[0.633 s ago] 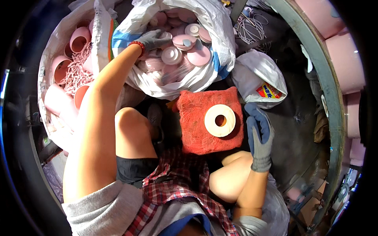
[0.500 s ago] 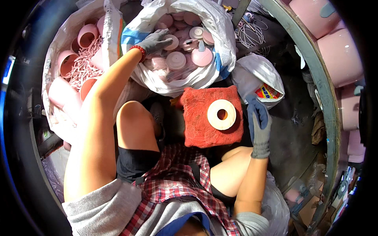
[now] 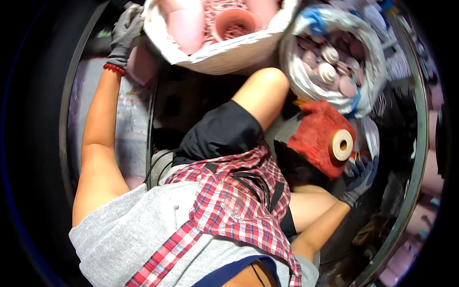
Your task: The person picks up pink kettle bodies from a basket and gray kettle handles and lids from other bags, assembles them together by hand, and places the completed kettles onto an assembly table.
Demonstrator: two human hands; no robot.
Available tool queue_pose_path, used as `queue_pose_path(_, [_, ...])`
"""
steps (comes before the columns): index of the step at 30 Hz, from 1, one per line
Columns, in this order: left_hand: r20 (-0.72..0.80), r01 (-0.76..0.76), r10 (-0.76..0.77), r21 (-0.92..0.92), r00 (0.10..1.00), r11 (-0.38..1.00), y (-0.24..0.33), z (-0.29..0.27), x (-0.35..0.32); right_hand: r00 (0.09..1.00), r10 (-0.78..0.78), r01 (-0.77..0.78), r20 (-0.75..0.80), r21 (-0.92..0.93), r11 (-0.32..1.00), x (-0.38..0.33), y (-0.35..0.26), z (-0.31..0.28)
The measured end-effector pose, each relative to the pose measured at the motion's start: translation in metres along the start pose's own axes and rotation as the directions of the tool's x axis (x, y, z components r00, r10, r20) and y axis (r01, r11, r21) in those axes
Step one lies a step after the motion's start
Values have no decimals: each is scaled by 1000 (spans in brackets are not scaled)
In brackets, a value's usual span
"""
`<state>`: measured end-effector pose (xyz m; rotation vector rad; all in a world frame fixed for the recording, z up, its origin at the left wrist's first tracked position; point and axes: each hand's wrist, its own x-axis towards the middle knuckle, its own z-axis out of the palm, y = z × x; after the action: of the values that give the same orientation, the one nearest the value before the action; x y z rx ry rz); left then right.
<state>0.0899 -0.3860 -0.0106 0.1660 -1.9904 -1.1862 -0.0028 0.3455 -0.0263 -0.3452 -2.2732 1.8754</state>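
My left hand (image 3: 125, 38), in a grey glove with a red bead bracelet at the wrist, reaches far out to the upper left. Its fingertips are beside the rim of a white sack (image 3: 248, 52) of pink cups, where blur hides their grip. Inside that sack a pink cup (image 3: 234, 24) stands mouth up among pink shredded filler. My right hand (image 3: 362, 179), gloved in grey and blue, hangs open beside a red cloth-covered cushion (image 3: 313, 138), holding nothing. A cream ring-shaped disc (image 3: 337, 143) with a central hole rests on the cushion.
Right of the cup sack stands a white bag (image 3: 296, 71) of pink and white round lids. A metal frame edge (image 3: 417, 158) curves along the right, with pink pieces beyond it. At the left lies a plastic-wrapped package (image 3: 129, 129).
My view has swung left. My left hand has left the bag of lids and moved to the far side of the cup sack. My right hand stays near the cushion, its fingers more spread.
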Motion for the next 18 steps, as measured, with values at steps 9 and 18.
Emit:
queue_pose_path(9, [-350,621,-587,699,730,355,-167,-121,-168,994,-98,97,-44,-12,995,-12,-33,18])
queue_pose_path(18, [-190,405,-650,893,735,196,-215,-117,-85,981,-107,131,159,-146,981,-52,-54,12])
